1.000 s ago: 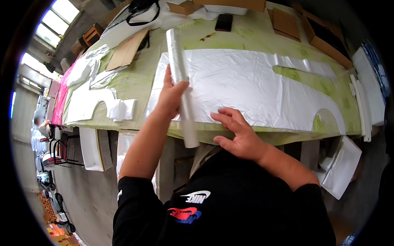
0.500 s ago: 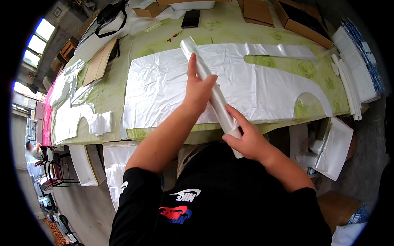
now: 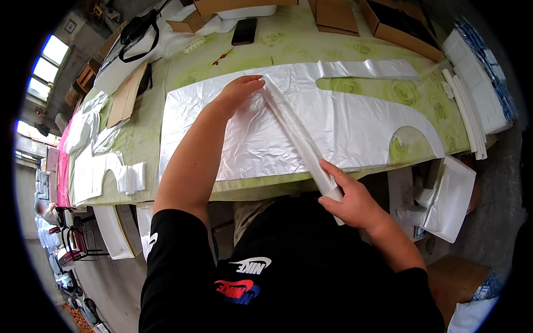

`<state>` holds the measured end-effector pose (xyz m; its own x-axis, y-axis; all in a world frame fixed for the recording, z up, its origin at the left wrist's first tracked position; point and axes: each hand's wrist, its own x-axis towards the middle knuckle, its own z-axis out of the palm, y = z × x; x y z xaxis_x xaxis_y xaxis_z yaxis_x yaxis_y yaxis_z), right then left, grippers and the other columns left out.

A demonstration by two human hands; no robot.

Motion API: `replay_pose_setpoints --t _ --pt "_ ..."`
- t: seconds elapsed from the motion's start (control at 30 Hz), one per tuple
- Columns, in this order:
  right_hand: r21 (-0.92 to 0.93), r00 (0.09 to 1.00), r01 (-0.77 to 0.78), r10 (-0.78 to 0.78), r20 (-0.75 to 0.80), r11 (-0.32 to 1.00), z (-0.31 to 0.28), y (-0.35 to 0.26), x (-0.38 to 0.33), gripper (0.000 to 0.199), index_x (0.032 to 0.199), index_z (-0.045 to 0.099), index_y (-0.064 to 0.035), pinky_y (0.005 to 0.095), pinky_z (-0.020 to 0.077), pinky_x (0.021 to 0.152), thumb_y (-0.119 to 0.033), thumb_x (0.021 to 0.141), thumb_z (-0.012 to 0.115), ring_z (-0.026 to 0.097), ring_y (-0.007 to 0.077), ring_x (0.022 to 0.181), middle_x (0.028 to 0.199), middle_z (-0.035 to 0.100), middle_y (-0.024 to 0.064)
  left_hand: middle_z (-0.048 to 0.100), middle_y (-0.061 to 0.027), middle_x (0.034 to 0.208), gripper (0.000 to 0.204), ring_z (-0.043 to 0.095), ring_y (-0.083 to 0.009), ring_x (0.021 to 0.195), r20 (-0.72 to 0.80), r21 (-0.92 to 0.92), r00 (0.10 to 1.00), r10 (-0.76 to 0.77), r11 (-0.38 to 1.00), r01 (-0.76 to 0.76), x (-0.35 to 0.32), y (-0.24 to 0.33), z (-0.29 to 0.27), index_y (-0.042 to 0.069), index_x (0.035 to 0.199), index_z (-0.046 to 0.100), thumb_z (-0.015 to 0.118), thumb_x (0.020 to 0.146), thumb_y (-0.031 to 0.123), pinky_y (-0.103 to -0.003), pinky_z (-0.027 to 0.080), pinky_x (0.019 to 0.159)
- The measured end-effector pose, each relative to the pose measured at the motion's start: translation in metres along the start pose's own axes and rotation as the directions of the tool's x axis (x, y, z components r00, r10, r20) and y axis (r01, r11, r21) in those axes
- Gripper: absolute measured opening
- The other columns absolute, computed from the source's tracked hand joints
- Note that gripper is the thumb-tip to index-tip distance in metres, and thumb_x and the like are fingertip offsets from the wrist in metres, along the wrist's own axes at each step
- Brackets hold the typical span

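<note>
Clasps the roll point(image 3: 297, 136) between parted thumb and fingers of the right hand point(image 3: 355, 202); touches its far end with close-set fingers of the left hand point(image 3: 240, 93), cannot tell if pinching. Slants it over the sheet point(image 3: 361, 122) on the surface point(image 3: 300, 47).

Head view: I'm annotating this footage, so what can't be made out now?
All in the head view:
- Left hand: most fingertips, hidden by its own back.
- Right hand: outer fingers, hidden by itself and the long whitish plastic-film roll.
- Brown cardboard box: cut off by the upper edge.
- Background person, far left: too small and blurred for detail.
</note>
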<state>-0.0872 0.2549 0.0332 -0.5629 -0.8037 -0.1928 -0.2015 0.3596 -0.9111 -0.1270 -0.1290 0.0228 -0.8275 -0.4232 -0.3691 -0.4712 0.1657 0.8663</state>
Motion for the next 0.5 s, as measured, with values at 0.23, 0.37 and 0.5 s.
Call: replay_pose_setpoints --t 0.23,0.37,0.5 --pt "-0.079 1.0 -0.024 0.023 -0.002 0.997 -0.002 -0.006 0.003 0.089 0.161 0.029 -0.0111 0.0409 0.0478 0.105 -0.022 0.086 0.076 0.062 0.0387 0.122 0.14 0.057 0.0276 0.069 -0.0093 0.12 0.047 0.062 -0.0217 0.109 0.07 0.168 0.988 0.138 0.975 -0.148 0.053 -0.037 -0.025 0.007 0.133 0.066 0.071 0.094 0.033 -0.034 0.048 0.095" --pt "-0.124 0.996 -0.087 0.09 0.019 0.989 -0.01 -0.003 -0.006 0.095 0.162 0.024 -0.012 0.0428 0.0497 0.101 -0.026 0.084 0.077 0.064 0.0434 0.117 0.132 0.062 0.0304 0.071 -0.0091 0.114 0.045 0.063 -0.0204 0.102 0.046 -0.007 0.999 0.002 1.0 -0.002 0.03 -0.01 0.0 0.005 0.133 0.065 0.07 0.095 0.029 -0.035 0.05 0.091" --pt "-0.197 0.978 -0.195 0.206 0.039 0.961 -0.018 -0.007 -0.033 0.097 0.163 0.023 -0.0151 0.0454 0.0519 0.097 -0.027 0.083 0.077 0.066 0.0471 0.109 0.119 0.067 0.0308 0.07 -0.0112 0.118 0.052 0.063 -0.0214 0.107 -0.007 0.353 0.999 0.051 0.934 -0.046 0.034 -0.009 0.01 0.006 0.14 0.061 0.068 0.095 0.031 -0.036 0.05 0.094"
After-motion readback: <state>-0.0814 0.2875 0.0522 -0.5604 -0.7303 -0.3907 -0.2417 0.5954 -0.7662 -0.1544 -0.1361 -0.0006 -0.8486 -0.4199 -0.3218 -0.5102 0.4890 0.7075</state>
